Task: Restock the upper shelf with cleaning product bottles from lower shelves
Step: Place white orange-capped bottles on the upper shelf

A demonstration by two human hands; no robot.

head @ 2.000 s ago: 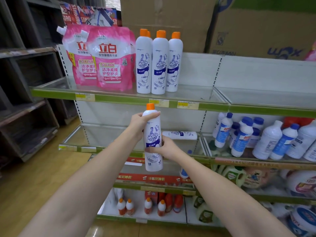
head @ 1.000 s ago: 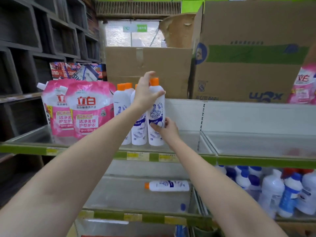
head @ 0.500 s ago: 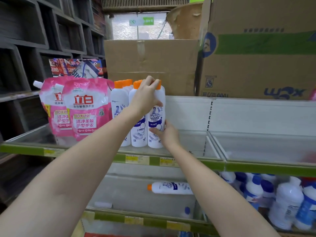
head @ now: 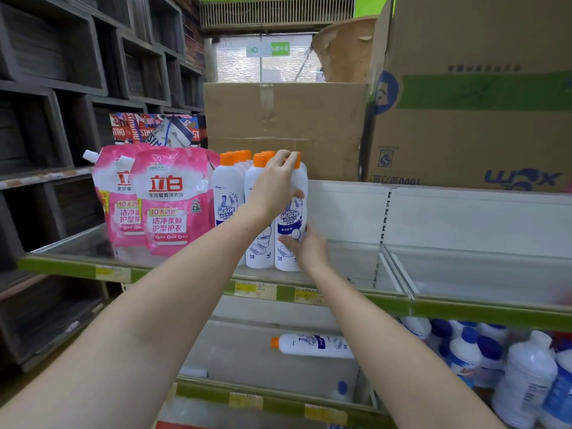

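A white cleaner bottle with an orange cap [head: 292, 230] stands upright on the upper shelf [head: 340, 300], at the right end of a group of like bottles [head: 229, 199]. My left hand [head: 275, 187] grips its neck and shoulder from the left. My right hand [head: 306, 249] holds its lower body from the right. One more bottle of the same kind [head: 312, 345] lies on its side on the shelf below.
Pink detergent pouches [head: 170, 202] stand left of the bottles. Cardboard boxes [head: 288, 125] sit above and behind the shelf. The upper shelf's right section [head: 483, 274] holds nothing. Blue-capped bottles [head: 495, 360] crowd the lower right. Dark wooden racks [head: 46, 119] fill the left.
Two seconds ago both hands held the bottle in front of the middle shelf. They have lifted it onto the upper shelf beside the other bottles and still hold it.
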